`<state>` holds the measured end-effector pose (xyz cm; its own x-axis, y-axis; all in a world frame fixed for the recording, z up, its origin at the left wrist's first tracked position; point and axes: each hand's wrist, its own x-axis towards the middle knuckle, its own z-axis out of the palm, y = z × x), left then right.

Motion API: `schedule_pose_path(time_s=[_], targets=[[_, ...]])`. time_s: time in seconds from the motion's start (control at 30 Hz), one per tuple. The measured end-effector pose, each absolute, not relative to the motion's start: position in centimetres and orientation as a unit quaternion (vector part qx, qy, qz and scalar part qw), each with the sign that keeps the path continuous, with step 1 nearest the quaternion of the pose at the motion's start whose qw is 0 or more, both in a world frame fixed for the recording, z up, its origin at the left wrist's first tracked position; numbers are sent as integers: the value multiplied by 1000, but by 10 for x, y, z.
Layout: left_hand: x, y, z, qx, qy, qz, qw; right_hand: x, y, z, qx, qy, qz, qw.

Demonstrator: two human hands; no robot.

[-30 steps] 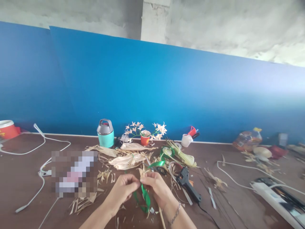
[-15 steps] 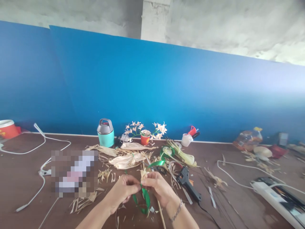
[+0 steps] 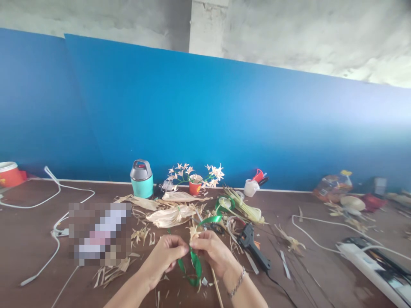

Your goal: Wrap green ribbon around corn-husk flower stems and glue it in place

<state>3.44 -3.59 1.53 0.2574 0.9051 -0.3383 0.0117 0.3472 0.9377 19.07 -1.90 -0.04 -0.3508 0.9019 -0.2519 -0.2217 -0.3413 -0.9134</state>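
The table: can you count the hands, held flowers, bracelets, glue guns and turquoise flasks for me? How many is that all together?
Hands: 2, the left hand and the right hand
Held flower: 1
Bracelet: 1
Glue gun: 1
Turquoise flask: 1
Total: 6

Ribbon (image 3: 197, 266), glossy, smooth — flower (image 3: 193, 235), dry, papery, matt — glue gun (image 3: 256, 249), plastic; bench (image 3: 28, 239), smooth; wall (image 3: 276, 34), rough, concrete-like.
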Motion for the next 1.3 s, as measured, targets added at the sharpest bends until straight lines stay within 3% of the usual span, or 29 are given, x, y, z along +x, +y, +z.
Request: schedule_pose_path(time_s=[0.17, 0.43, 0.83, 1.07, 1.3], targets=[[34, -34, 18, 548, 531, 328, 557, 190, -16, -6, -441, -429, 694, 375], [40, -38, 8, 636, 571, 363, 371, 181, -21, 8, -540, -494, 565, 380], [41, -38, 10, 577, 564, 382, 450, 178, -23, 11, -548, -480, 562, 391], [40, -38, 17, 470, 563, 350, 583, 185, -17, 0, -496, -453, 637, 379], [38, -37, 15, 424, 523, 370, 640, 188, -21, 3, -392, -404, 719, 407]])
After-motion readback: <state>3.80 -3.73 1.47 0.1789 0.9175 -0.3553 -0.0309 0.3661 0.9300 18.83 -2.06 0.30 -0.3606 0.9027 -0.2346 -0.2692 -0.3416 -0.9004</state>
